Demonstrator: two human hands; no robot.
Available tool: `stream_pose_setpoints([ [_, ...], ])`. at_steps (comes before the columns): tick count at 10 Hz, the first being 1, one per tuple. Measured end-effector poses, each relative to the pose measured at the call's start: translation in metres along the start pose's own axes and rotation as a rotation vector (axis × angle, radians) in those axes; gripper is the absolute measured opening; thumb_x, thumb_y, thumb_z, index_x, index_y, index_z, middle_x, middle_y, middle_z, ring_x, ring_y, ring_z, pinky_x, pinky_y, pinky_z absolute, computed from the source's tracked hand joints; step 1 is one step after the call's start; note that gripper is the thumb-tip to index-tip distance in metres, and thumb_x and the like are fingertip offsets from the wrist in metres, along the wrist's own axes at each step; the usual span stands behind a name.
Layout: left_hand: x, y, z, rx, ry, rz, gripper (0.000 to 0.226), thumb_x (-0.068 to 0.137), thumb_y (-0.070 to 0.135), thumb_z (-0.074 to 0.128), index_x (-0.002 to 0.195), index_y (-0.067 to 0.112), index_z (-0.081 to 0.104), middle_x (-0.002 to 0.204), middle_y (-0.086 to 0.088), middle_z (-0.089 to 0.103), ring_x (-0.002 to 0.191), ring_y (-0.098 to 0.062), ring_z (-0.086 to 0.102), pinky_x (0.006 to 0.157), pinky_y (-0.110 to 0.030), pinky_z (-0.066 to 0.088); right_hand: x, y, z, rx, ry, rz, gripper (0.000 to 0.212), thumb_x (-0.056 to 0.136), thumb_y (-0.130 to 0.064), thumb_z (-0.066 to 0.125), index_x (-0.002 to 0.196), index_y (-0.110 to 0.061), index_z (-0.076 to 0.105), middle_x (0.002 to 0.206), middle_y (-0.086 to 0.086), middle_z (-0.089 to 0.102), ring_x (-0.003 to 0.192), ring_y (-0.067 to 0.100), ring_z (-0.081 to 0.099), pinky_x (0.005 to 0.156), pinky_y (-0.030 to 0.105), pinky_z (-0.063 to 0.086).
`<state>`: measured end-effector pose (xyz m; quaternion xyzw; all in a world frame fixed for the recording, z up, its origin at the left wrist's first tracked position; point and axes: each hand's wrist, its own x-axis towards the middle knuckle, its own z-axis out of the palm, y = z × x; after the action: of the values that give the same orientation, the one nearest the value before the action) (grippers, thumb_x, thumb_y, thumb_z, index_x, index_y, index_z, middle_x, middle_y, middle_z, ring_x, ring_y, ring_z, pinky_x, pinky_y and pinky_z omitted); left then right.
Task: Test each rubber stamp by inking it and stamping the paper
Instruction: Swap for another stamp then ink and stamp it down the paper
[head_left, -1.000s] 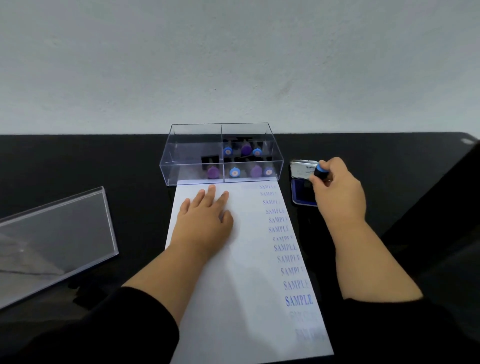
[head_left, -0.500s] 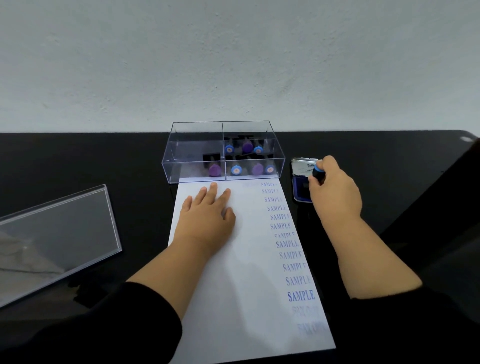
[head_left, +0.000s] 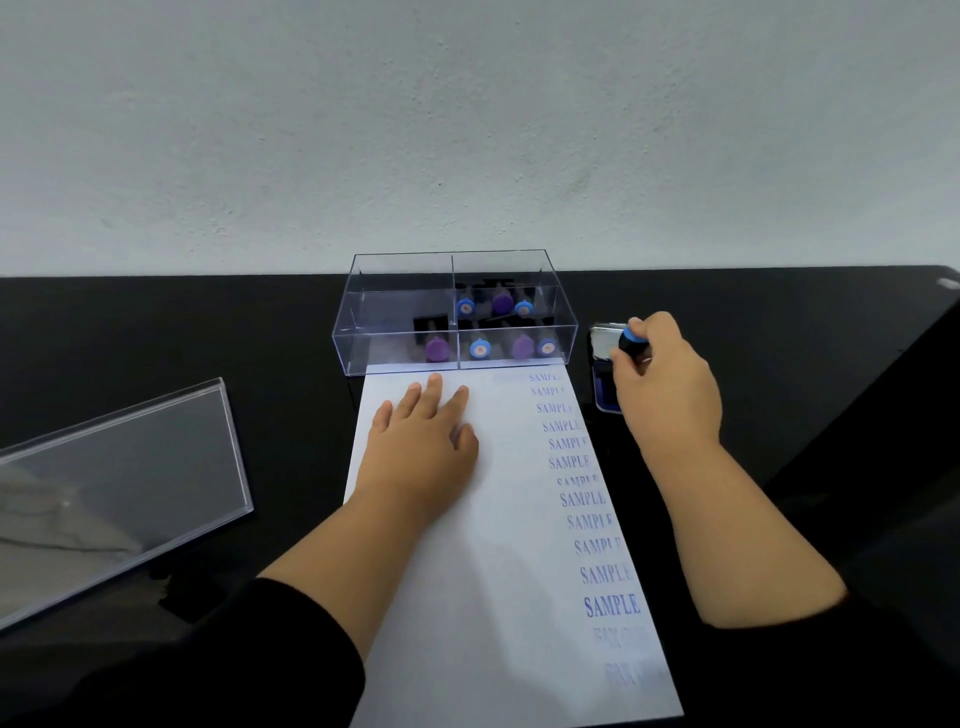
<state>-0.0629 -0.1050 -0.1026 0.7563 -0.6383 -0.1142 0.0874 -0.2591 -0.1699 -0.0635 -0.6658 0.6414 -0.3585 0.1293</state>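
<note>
A white sheet of paper (head_left: 498, 597) lies on the black table, with a column of blue SAMPLE prints down its right side. My left hand (head_left: 423, 441) rests flat on the sheet's upper part, fingers apart. My right hand (head_left: 667, 387) grips a black rubber stamp with a blue top (head_left: 631, 340) over the open blue ink pad (head_left: 602, 387), just right of the paper. The stamp's face is hidden by my fingers.
A clear divided box (head_left: 400, 317) stands behind the paper; its right half holds several purple- and blue-topped stamps (head_left: 501, 304), its left half one purple stamp (head_left: 436, 348). The clear lid (head_left: 119, 483) lies at the left. A grey wall rises behind the table.
My right hand with the stamp has dipped onto the ink pad and come up slightly; the stamp top now tilts left. My left hand stays flat on the paper.
</note>
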Motion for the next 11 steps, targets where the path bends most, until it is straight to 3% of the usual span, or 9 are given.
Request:
stream_pose_setpoints([
  [2,0.001,0.0,0.0,-0.008,-0.003,0.005,0.052,0.101,0.033,0.021,0.152,0.033,0.009,0.16,0.005,-0.004,0.147,-0.013,-0.006,0.117,-0.033,-0.007,-0.002,-0.026,0.015,0.067,-0.068,-0.125,0.019,0.091,-0.025,0.056,0.109,-0.019,0.052,0.088,0.0,0.063,0.078,0.023,0.058,0.069,0.039,0.05],
  [6,0.003,-0.001,0.001,0.004,-0.001,0.004,0.052,0.101,0.034,0.021,0.152,0.033,0.009,0.16,0.005,-0.003,0.147,-0.013,-0.006,0.117,-0.034,-0.006,-0.006,-0.036,0.043,0.037,-0.18,-0.226,0.02,0.091,-0.024,0.057,0.11,-0.018,0.054,0.098,-0.004,0.062,0.082,0.016,0.053,0.065,0.025,0.035],
  [8,0.004,-0.001,0.001,0.012,-0.007,0.004,0.052,0.101,0.034,0.021,0.152,0.033,0.009,0.16,0.004,-0.003,0.147,-0.013,-0.006,0.117,-0.035,-0.006,-0.008,-0.038,0.049,0.025,-0.193,-0.237,0.018,0.091,-0.025,0.057,0.108,-0.02,0.054,0.087,-0.009,0.051,0.079,0.014,0.047,0.067,0.031,0.042],
  [10,0.004,-0.001,0.003,0.014,-0.003,0.003,0.052,0.101,0.035,0.022,0.152,0.033,0.009,0.16,0.004,-0.003,0.147,-0.014,-0.005,0.117,-0.035,-0.006,-0.01,-0.038,0.054,-0.027,-0.208,-0.255,0.016,0.092,-0.025,0.055,0.108,-0.02,0.054,0.103,-0.001,0.063,0.083,0.02,0.055,0.072,0.036,0.049],
  [11,0.004,-0.001,0.002,0.012,-0.002,0.002,0.052,0.101,0.035,0.022,0.152,0.033,0.009,0.16,0.004,-0.003,0.147,-0.014,-0.005,0.117,-0.035,-0.006,-0.013,-0.039,0.056,-0.08,-0.188,-0.276,0.017,0.094,-0.025,0.052,0.109,-0.018,0.054,0.1,0.002,0.063,0.084,0.024,0.057,0.071,0.039,0.051],
])
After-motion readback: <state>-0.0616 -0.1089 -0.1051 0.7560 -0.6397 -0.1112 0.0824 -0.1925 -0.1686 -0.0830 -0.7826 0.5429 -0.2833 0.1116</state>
